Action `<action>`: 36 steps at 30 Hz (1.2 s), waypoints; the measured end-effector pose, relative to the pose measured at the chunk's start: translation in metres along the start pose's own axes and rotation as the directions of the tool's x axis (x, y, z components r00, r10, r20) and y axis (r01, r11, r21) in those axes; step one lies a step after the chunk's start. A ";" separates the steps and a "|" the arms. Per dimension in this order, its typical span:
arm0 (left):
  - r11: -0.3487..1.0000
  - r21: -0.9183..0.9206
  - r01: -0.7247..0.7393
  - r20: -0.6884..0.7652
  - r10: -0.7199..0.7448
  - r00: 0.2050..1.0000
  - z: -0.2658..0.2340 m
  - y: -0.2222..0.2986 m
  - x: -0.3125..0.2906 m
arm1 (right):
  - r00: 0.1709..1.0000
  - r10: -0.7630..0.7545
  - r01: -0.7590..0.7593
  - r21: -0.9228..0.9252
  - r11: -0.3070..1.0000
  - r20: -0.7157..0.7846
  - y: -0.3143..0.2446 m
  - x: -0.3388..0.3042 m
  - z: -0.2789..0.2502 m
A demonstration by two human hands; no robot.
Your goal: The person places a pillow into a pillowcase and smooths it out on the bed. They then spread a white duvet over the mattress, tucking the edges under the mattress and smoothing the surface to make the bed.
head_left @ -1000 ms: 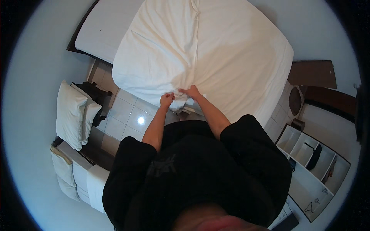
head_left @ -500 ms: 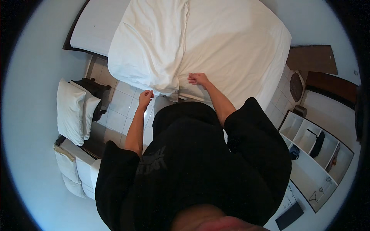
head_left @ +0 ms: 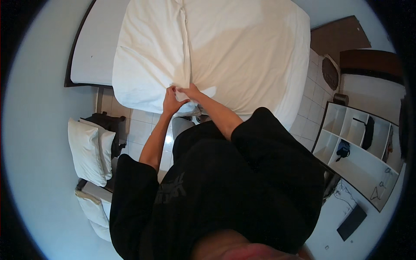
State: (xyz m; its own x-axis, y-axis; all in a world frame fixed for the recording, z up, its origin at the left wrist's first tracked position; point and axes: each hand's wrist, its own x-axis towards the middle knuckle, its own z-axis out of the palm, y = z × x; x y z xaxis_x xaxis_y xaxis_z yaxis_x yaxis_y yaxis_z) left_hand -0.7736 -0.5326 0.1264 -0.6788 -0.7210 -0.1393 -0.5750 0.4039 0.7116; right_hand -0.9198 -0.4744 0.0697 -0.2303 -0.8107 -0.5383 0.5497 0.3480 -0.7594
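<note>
Working with both hands at the near edge of the bed [head_left: 260, 52], right where the fold of the white blanket [head_left: 147, 65] comes down toward us. Blanket covers the left part of the bed, wrinkled; the fold line runs from the top of the view down to our hands. Right part of the bed is smoother, with a few long creases.

Our left hand [head_left: 172, 103]: on the blanket edge, fingers curled, thumb spread away from them, white cloth between. Our right hand [head_left: 191, 92]: just beside it at the fold, fingers pointing left toward the left fingertips. Can't tell if either one actually pinches the cloth, or if the fingertips touch each other.

Around us: our black shirt [head_left: 242, 186] fills the lower middle. Tiled floor [head_left: 141, 115] shows left of the bed, with two white pillows [head_left: 84, 149] stacked against a dark stand [head_left: 113, 123]. Second mattress [head_left: 97, 47] upper left, dark frame [head_left: 68, 73] along its side. On the right, a white open shelf [head_left: 357, 167] with a dark blue bag [head_left: 342, 149] in one compartment and wire hangers [head_left: 377, 190] at its far end. Brown board [head_left: 340, 37] stands past the bed's right side.
</note>
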 end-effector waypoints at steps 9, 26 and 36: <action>0.994 -0.107 0.033 -0.049 -0.039 0.998 0.039 0.032 -0.042 | 0.995 -0.016 -0.004 -0.210 0.978 -0.096 0.005 -0.054 -0.053; 0.977 -0.096 -0.191 0.005 0.192 0.981 0.062 -0.021 -0.120 | 0.954 -0.117 0.079 -0.143 0.986 -0.276 0.162 -0.116 -0.009; 0.982 -0.061 0.179 -0.035 -0.181 0.983 0.093 -0.033 -0.200 | 0.916 -0.149 0.124 -0.090 0.988 -0.372 0.169 -0.141 0.020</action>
State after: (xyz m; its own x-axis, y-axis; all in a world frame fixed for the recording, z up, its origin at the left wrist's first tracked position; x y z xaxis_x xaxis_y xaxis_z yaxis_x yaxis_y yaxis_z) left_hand -0.6611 -0.3494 0.0671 -0.5471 -0.8014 -0.2417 -0.6581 0.2334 0.7158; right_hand -0.7783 -0.3108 0.0248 -0.5911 -0.6197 -0.5163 0.4424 0.2861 -0.8499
